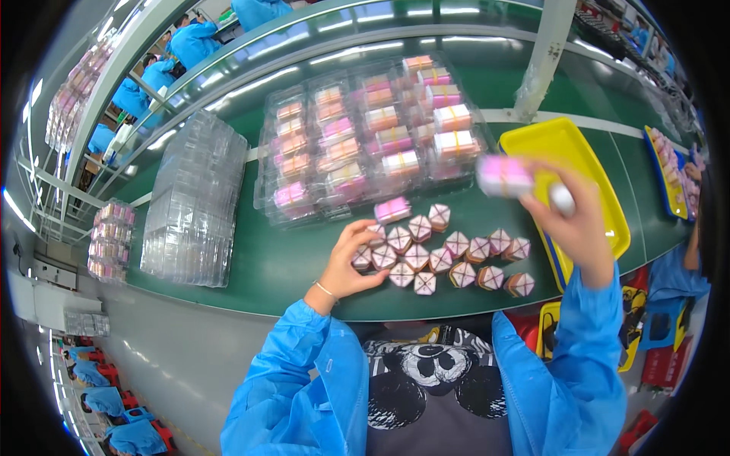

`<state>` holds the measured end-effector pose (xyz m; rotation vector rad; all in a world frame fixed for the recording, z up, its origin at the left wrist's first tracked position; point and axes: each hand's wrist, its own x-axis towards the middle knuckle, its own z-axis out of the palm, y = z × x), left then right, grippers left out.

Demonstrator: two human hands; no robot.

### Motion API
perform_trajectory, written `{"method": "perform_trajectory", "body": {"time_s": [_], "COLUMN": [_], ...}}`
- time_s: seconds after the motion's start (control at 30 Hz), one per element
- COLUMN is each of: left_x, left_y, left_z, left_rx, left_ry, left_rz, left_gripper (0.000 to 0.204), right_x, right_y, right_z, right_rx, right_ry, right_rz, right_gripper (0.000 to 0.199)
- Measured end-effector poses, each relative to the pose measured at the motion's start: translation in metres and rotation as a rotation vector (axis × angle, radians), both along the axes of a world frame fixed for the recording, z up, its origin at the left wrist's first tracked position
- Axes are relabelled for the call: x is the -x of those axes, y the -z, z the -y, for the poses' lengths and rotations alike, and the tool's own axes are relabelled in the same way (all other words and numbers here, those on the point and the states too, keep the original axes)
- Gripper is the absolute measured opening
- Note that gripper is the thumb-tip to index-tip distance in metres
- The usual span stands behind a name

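My right hand [572, 216], raised at the near left side of the yellow tray, pinches a pink-and-white banded bundle [505, 176], smeared by motion. A white rounded thing [562, 200] shows by its fingers; what it is I cannot make out. On the green tabletop, my left hand [346, 262] curls its thumb and fingers round the left end of a cluster of small pentagonal bundles [416, 257]. These have whitish tops crossed by dark lines. A pink bundle with a yellow band [392, 210] lies just beyond the left fingertips.
Clear plastic blister trays [262, 186] holding rows of banded bundles stand behind the cluster. A tall stack of clear trays [190, 205] is at left. The yellow tray [608, 190] stands at right, near a metal post [544, 61]. Co-workers in blue are farther off.
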<state>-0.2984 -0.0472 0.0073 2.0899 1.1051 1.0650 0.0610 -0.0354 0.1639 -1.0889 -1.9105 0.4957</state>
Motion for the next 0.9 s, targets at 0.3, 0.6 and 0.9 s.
{"method": "perform_trajectory", "body": {"time_s": [0.3,0.6,0.9], "left_x": [-0.010,0.006,-0.028], "left_y": [0.012,-0.047,-0.206], "left_z": [-0.007,0.003,-0.186], "left_rx": [-0.080,-0.290,-0.250], "left_ry": [-0.104,-0.174,0.229], "left_rz": [0.061,0.268,-0.653], "left_gripper": [0.051,0.054,0.052], "right_x": [0.113,0.057,-0.095], "right_y": [0.043,-0.012,0.016], "right_z": [-0.112,-0.051,0.062], "right_rx": [-0.050,-0.029,0.117], "right_ry": [-0.088,-0.144,0.411], "right_rz": [0.399,0.142,-0.219], "right_gripper": [0.033,0.030,0.025]}}
